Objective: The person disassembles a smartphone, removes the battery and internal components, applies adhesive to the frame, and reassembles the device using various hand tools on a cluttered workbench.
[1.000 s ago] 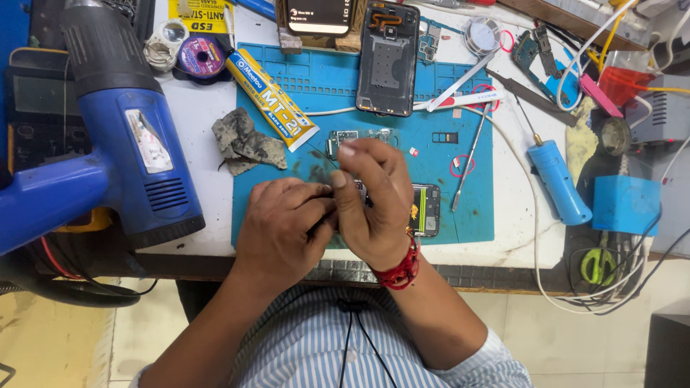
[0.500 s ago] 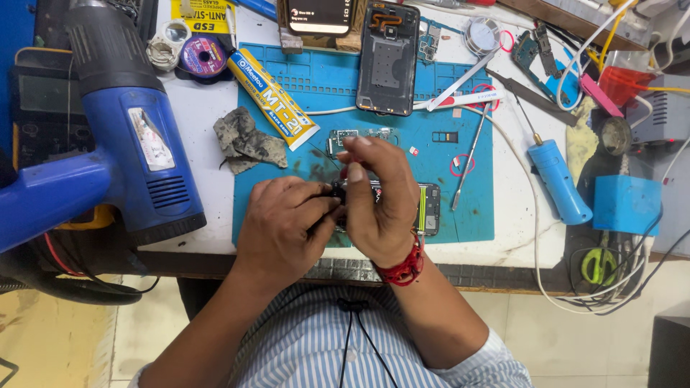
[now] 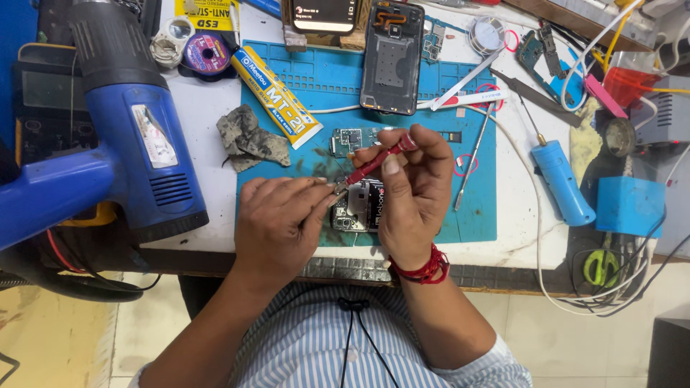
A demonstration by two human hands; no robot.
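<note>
The right hand [image 3: 413, 190] grips a slim red-handled screwdriver [image 3: 374, 164] between thumb and fingers at the centre of the frame. The tool slopes from upper right to lower left, and its metal tip meets the fingertips of the left hand [image 3: 280, 223]. The left hand is curled, its fingers pinched at the tip and resting against a small dark phone circuit assembly [image 3: 359, 208]. This assembly lies on the blue silicone work mat [image 3: 323, 79], partly covered by both hands.

A small green circuit board [image 3: 351, 140] lies on the mat just above the hands. A black opened phone housing [image 3: 392, 57] lies at the top centre of the mat. A yellow glue tube [image 3: 277, 97] lies diagonally across the mat's upper left corner, with a crumpled grey cloth [image 3: 248, 138] beside it on the white surface [image 3: 215, 179]. A large blue hot-air gun [image 3: 136, 136] occupies the left of the frame. A blue cylindrical hand tool [image 3: 562, 183] lies to the right of the mat.
</note>
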